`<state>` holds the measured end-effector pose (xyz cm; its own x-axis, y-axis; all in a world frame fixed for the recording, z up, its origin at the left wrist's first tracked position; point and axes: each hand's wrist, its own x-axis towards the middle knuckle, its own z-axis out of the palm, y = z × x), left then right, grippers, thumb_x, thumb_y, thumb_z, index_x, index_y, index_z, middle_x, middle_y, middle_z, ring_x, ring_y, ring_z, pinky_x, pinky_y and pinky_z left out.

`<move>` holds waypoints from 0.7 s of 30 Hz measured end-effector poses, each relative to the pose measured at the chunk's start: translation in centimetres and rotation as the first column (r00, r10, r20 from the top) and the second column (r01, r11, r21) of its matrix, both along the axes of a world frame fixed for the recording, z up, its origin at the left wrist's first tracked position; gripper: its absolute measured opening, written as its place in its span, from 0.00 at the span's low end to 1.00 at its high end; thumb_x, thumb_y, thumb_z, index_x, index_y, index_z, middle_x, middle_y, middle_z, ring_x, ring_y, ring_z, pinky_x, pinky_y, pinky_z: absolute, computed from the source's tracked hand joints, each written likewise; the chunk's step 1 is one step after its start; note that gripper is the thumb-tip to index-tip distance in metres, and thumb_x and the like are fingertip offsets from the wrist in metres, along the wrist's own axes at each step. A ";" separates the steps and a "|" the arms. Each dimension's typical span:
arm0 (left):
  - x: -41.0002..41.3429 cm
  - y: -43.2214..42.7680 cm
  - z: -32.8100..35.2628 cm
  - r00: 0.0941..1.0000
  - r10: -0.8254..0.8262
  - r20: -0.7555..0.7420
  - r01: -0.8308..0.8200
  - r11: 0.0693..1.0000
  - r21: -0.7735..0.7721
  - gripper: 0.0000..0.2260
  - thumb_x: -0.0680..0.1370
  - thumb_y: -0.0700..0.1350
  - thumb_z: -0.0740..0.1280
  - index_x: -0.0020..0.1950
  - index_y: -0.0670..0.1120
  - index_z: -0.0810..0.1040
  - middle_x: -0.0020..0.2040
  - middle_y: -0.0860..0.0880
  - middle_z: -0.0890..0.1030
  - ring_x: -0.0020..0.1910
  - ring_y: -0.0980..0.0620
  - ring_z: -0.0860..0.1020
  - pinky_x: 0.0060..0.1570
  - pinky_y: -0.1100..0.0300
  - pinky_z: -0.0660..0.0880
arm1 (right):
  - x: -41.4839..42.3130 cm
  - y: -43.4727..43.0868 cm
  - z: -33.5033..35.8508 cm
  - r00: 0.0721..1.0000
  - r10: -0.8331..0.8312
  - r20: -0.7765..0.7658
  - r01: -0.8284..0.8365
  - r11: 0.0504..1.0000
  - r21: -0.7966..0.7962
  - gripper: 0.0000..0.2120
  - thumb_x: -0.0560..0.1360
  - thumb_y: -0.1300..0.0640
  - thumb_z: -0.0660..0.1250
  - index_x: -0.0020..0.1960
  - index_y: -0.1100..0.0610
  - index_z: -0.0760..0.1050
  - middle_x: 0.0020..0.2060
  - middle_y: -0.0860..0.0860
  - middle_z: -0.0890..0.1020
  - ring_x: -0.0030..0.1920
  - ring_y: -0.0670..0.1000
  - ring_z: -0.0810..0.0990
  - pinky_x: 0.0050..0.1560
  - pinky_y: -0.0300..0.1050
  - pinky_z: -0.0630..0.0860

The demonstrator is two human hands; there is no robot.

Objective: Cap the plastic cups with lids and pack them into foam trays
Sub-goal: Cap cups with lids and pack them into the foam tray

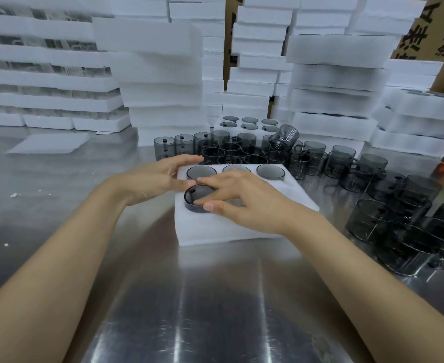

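Brushed steel tabletop is stretching under both forearms, and on it a white foam tray is lying flat. Over the tray's front-left pocket the right hand is grasping a smoky grey lidded cup, thumb against the near rim and fingers draped across the lid. The cup is standing upright, its axis vertical and lid facing up, partly sunk into the foam. Beside it the left hand is lying relaxed and flat on the tray's left edge, its thumb reaching toward the cup's far rim. Three more capped cups are sitting in the tray's back row. Beyond and to the right, loose grey cups are crowding the table, one tilted cup lying on top of others. Foam stacks are rising behind, and a cardboard box at the upper right is showing large black characters, cut off and unreadable.
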<state>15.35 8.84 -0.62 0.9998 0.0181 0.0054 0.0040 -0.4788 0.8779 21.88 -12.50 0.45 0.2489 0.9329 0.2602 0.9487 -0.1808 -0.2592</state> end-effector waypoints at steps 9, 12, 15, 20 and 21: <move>-0.4 -0.7 -0.5 0.998 -0.007 -0.058 0.005 0.999 -0.045 0.24 0.80 0.39 0.61 0.72 0.60 0.66 0.76 0.59 0.57 0.75 0.56 0.56 0.75 0.51 0.54 | 0.1 -0.1 0.1 0.990 -0.110 -0.089 0.105 0.993 -0.059 0.23 0.78 0.43 0.61 0.72 0.41 0.64 0.72 0.40 0.67 0.77 0.45 0.50 0.76 0.48 0.38; -0.4 -1.3 -0.5 0.997 0.006 -0.072 -0.022 0.972 -0.233 0.24 0.78 0.41 0.62 0.72 0.58 0.66 0.77 0.59 0.55 0.76 0.56 0.54 0.76 0.50 0.51 | 0.2 0.0 0.1 0.992 -0.115 -0.057 0.110 0.991 -0.080 0.21 0.78 0.41 0.60 0.71 0.38 0.66 0.73 0.40 0.65 0.77 0.44 0.42 0.74 0.55 0.32; -0.6 -1.2 -0.4 0.995 -0.037 -0.092 0.015 0.974 -0.227 0.31 0.73 0.56 0.69 0.74 0.60 0.63 0.76 0.61 0.54 0.76 0.57 0.53 0.75 0.52 0.50 | 0.4 0.1 -0.2 0.990 -0.125 -0.067 0.124 0.992 -0.031 0.23 0.77 0.40 0.61 0.71 0.41 0.67 0.75 0.50 0.62 0.76 0.42 0.42 0.74 0.52 0.32; -0.4 -0.8 -0.4 0.993 -0.035 -0.117 0.015 0.986 -0.167 0.36 0.67 0.51 0.72 0.73 0.64 0.63 0.76 0.61 0.56 0.75 0.56 0.57 0.73 0.55 0.56 | 0.7 -0.1 -0.6 0.992 -0.118 -0.038 0.118 0.993 -0.008 0.24 0.76 0.38 0.61 0.71 0.41 0.67 0.75 0.48 0.62 0.75 0.40 0.41 0.71 0.46 0.29; -0.3 -0.8 -0.3 0.992 -0.037 -0.120 0.016 0.986 -0.166 0.36 0.67 0.51 0.73 0.72 0.64 0.63 0.76 0.61 0.58 0.75 0.56 0.58 0.73 0.54 0.57 | 0.8 -0.2 -0.5 0.989 -0.124 -0.075 0.124 0.992 -0.014 0.24 0.76 0.38 0.62 0.71 0.41 0.68 0.75 0.49 0.62 0.75 0.40 0.42 0.71 0.47 0.29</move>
